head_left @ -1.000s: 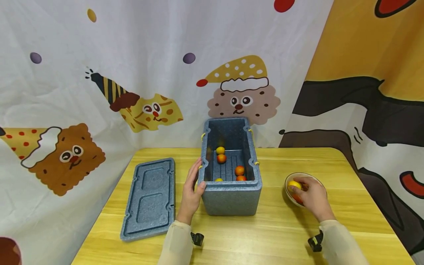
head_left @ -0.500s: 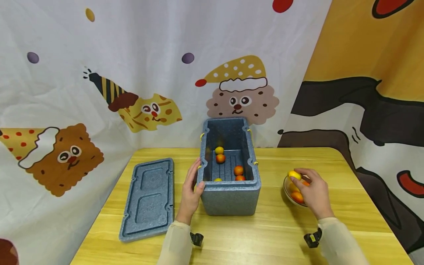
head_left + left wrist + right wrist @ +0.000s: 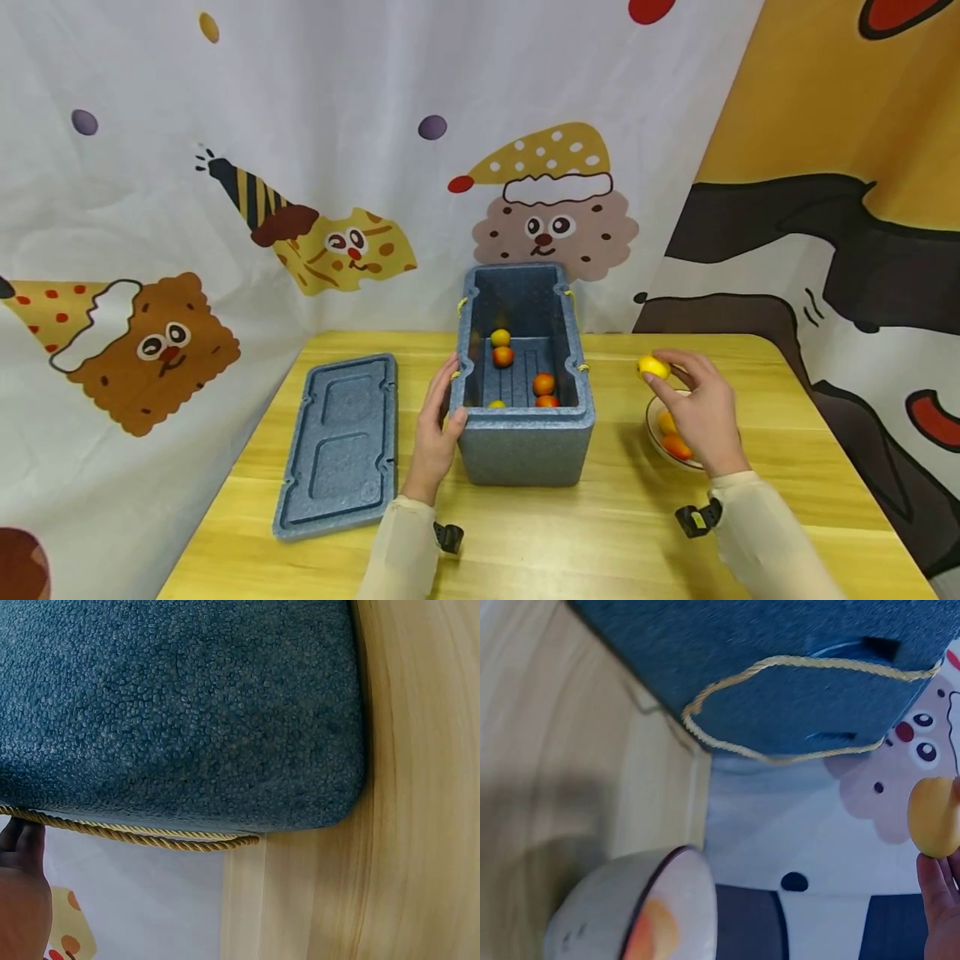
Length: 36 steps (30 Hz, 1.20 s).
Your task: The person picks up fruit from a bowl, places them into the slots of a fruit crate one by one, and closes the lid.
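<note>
A lemon [image 3: 653,367] is pinched between the thumb and fingers of my right hand [image 3: 703,413], raised above the table to the left of the bowl's far side. In the right wrist view the lemon [image 3: 934,817] shows at the right edge. Under that hand stands a white, dark-rimmed bowl [image 3: 600,892] with orange and yellow fruits [image 3: 677,446]; the hand hides part of it. My left hand [image 3: 435,437] rests on the near left corner of a grey-blue foam box [image 3: 522,454], fingers straight along its side, thumb at the rim. Several red-orange and yellow fruits [image 3: 502,357] lie inside the box.
A matching grey lid [image 3: 341,442] lies on the wooden table [image 3: 525,542] left of the box. Yellow rope handles [image 3: 735,746] hang from the box's sides. A printed cartoon curtain [image 3: 360,100] hangs right behind the table.
My right hand has lifted the lemon out of the bowl and carried it up and slightly left. The left hand stays against the box.
</note>
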Each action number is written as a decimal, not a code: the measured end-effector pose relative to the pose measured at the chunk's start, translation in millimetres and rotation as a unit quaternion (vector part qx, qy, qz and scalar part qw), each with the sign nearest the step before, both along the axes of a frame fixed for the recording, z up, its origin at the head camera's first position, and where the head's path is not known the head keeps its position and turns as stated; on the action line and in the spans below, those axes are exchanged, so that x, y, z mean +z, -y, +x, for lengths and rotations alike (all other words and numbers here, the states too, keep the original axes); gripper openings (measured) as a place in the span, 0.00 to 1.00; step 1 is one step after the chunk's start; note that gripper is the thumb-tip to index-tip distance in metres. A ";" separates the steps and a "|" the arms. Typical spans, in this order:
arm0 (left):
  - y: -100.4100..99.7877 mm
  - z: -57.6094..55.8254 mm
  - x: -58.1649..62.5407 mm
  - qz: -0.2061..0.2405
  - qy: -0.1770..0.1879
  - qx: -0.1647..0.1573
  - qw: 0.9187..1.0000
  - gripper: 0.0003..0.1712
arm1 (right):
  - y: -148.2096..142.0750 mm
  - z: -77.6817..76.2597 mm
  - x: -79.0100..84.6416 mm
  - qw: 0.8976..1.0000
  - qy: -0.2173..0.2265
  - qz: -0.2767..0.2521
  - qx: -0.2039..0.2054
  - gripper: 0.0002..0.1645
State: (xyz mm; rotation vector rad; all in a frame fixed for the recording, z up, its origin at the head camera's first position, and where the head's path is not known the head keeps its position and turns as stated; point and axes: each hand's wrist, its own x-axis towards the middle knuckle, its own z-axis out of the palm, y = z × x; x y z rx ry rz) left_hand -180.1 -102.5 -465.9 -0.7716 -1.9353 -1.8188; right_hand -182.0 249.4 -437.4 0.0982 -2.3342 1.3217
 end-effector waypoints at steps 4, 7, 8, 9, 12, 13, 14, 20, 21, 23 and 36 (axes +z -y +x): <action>-0.5 -0.4 1.4 0.006 -0.003 -0.006 1.000 0.31 | 9.7 -4.4 9.9 1.000 -0.005 -0.025 0.008 0.21; 0.0 0.0 1.7 0.003 0.005 -0.004 1.000 0.32 | 18.8 -7.3 18.5 0.999 -0.018 -0.046 0.018 0.20; 0.3 0.0 1.5 0.000 0.007 -0.002 1.000 0.32 | 22.3 -8.3 21.5 0.998 -0.026 -0.056 0.025 0.20; 0.6 -0.2 1.4 -0.004 0.009 0.001 1.000 0.32 | 26.2 -9.1 24.6 0.997 -0.033 -0.064 0.031 0.20; 1.2 -0.2 1.0 -0.011 0.012 0.007 1.000 0.33 | 38.0 -11.7 32.5 0.994 -0.052 -0.084 0.056 0.20; 1.4 -0.1 1.1 -0.012 0.013 0.009 1.000 0.33 | 41.8 -12.5 34.3 0.992 -0.056 -0.089 0.064 0.20; 1.6 -0.1 1.1 -0.013 0.013 0.009 1.000 0.33 | 45.6 -12.7 36.4 0.992 -0.058 -0.091 0.070 0.20; 2.0 -0.6 0.0 -0.012 0.013 0.003 1.000 0.32 | 63.9 -14.0 42.1 0.989 -0.060 -0.084 0.103 0.19; 1.9 -1.0 -0.3 -0.012 0.012 0.002 1.000 0.32 | 66.0 -14.5 41.9 0.989 -0.062 -0.081 0.108 0.19; 1.8 -1.1 -0.4 -0.012 0.012 0.000 1.000 0.32 | 70.5 -16.2 42.4 0.989 -0.065 -0.073 0.114 0.19; 2.7 -0.5 2.1 -0.018 0.019 0.000 1.000 0.34 | 94.4 -26.3 35.9 0.985 -0.067 -0.032 0.156 0.19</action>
